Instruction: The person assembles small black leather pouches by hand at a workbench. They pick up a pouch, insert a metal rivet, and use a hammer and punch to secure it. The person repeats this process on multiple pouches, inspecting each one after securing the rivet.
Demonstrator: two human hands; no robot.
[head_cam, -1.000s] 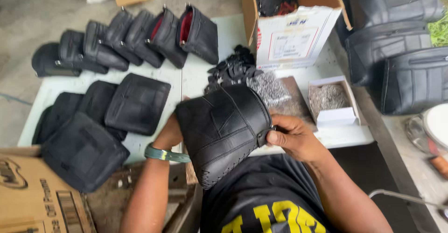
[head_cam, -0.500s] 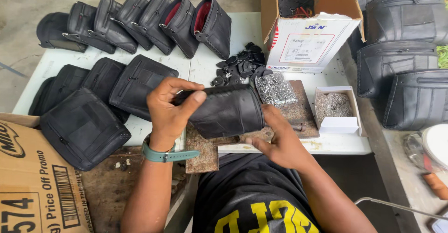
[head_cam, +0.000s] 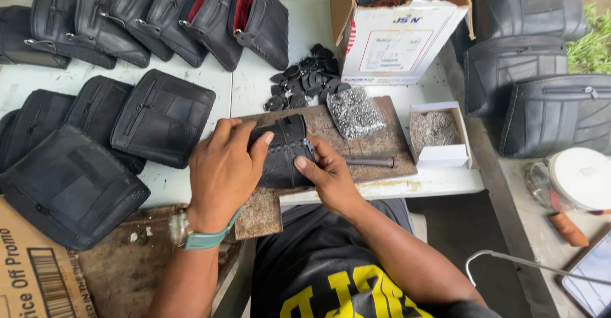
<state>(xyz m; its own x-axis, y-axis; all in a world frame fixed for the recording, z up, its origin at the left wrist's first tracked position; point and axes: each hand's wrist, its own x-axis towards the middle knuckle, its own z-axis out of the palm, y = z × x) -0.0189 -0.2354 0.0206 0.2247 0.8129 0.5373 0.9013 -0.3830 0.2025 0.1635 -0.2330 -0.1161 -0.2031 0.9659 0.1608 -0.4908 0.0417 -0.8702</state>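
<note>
Both my hands hold a small black stitched pouch [head_cam: 285,149] down on a worn wooden board [head_cam: 375,141] at the table's near edge. My left hand [head_cam: 224,168], with a teal watch on the wrist, covers the pouch's left side from above. My right hand [head_cam: 324,173] grips its right edge, thumb on top near a small metal fitting. A dark metal punch [head_cam: 369,161] lies on the board just right of my right hand.
Flat black bags [head_cam: 162,117] lie stacked at the left and upright ones [head_cam: 254,19] line the back. A pile of black pieces [head_cam: 305,79], a bag of metal rivets [head_cam: 354,111], a small white box [head_cam: 439,133] and a large cardboard box [head_cam: 394,38] stand behind the board.
The pouch has come down from in front of my chest onto the board. My left hand moved over its top and my right hand shifted to its right edge.
</note>
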